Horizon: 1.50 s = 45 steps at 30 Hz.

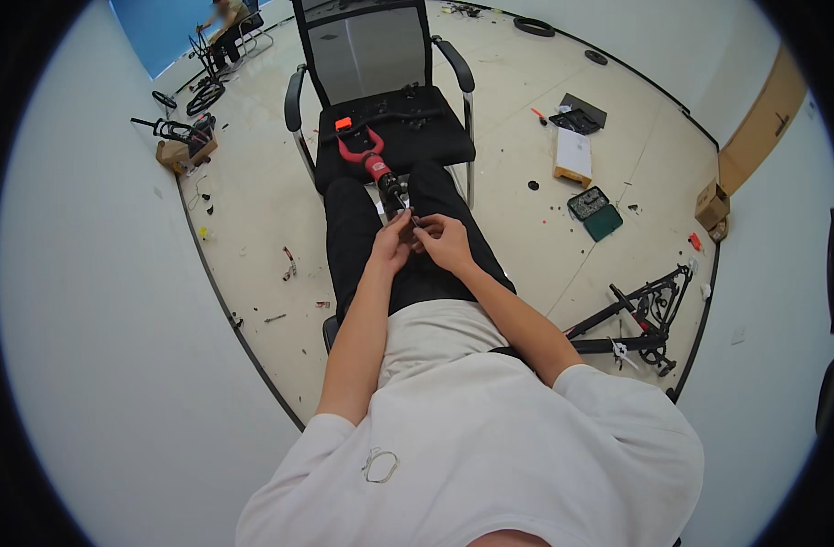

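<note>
A red and black bicycle part with a U-shaped red end (378, 166) leans from the chair seat down between my knees. Its dark narrow end reaches my hands. My left hand (394, 242) is closed beside that end, its fingertips pinched together near a thin dark piece. Close against it, my right hand (447, 244) has thumb and fingers drawn together in a pinch. What lies between the fingers is too small and partly hidden to name. A black bar (391, 119) and a small orange-red object (344, 124) rest on the seat of the black chair (449, 144).
At right on the floor lie a black bicycle frame (608, 346), an open green case (605, 221) and a white-and-yellow box (573, 155). A carton (187, 153) with parts stands by the left wall. Another person (227, 32) sits far left near a bicycle.
</note>
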Motion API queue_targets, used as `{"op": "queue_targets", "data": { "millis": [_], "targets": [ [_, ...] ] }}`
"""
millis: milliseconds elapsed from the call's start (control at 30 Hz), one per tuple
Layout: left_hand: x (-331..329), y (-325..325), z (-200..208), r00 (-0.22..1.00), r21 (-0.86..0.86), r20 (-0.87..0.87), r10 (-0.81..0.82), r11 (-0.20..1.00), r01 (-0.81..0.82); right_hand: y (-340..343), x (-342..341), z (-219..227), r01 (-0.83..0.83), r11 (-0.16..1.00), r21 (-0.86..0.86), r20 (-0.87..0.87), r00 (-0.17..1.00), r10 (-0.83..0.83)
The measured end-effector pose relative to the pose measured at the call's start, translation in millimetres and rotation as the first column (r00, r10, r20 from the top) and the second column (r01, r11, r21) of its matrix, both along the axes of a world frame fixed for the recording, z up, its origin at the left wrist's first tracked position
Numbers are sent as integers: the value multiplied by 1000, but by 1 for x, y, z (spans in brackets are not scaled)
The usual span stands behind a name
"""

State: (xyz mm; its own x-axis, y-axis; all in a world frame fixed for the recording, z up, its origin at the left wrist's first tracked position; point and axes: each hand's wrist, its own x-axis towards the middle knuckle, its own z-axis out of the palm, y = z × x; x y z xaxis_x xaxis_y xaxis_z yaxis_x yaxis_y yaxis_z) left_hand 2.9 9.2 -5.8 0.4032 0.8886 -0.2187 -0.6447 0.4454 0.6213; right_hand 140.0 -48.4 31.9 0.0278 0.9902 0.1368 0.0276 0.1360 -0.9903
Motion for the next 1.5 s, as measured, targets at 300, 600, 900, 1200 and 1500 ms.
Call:
{"op": "queue_targets", "data": {
  "millis": [300, 600, 900, 1200, 1500],
  "targets": [
    [1, 0, 0, 1000, 7, -2, 3, 1000, -3, 3, 1, 2, -1, 1000, 15, -51, 999, 2],
    [0, 1, -1, 1000, 15, -8, -13, 1000, 13, -2, 0, 4, 5, 1000, 14, -17, 1000, -5],
    [4, -2, 8, 1000, 17, -22, 1, 1000, 0, 2, 1, 0, 17, 1000, 11, -43, 999, -17],
    [5, -1, 2, 999, 43, -37, 14, 999, -12, 5, -1, 1, 20, 999, 25, -61, 998, -19],
    [8, -7, 18, 1000, -12, -4, 29, 1000, -29, 6, 6, 2, -142, 962, -234, -441, 897, 25]
  ]
}}
